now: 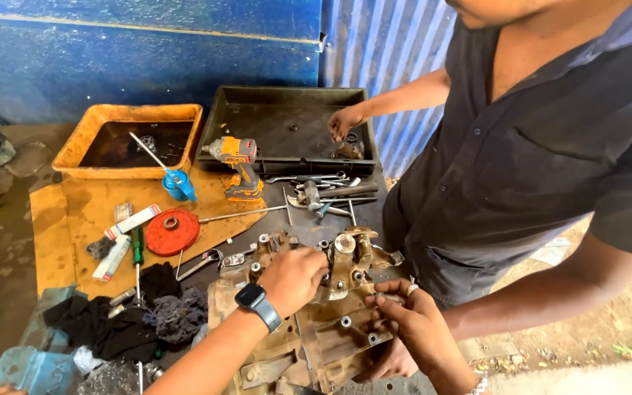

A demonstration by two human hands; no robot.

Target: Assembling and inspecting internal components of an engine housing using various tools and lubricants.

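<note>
A greasy, rust-brown metal assembly (pixel 345 267) with bolts and cast lugs lies on the bench in front of me. My left hand (pixel 294 279), with a smartwatch on its wrist, is curled over the upper middle of the assembly. My right hand (pixel 412 322), with a ring on one finger, grips the assembly's flat plate at its right edge. A co-worker in a dark shirt stands at the right. The fingers of one of their hands (pixel 385 362) show under the plate beside my right hand, and their other hand (pixel 345 121) reaches into a black tray (pixel 287 99).
An orange tray (pixel 82 146) of dark oil sits at the back left, with a blue cup and brush (pixel 177 183) beside it. A yellow cordless driver (pixel 239 168), wrenches (pixel 323 194), a red disc (pixel 172 231), a green screwdriver (pixel 137 249) and dark rags (pixel 122 325) lie around the cardboard sheet.
</note>
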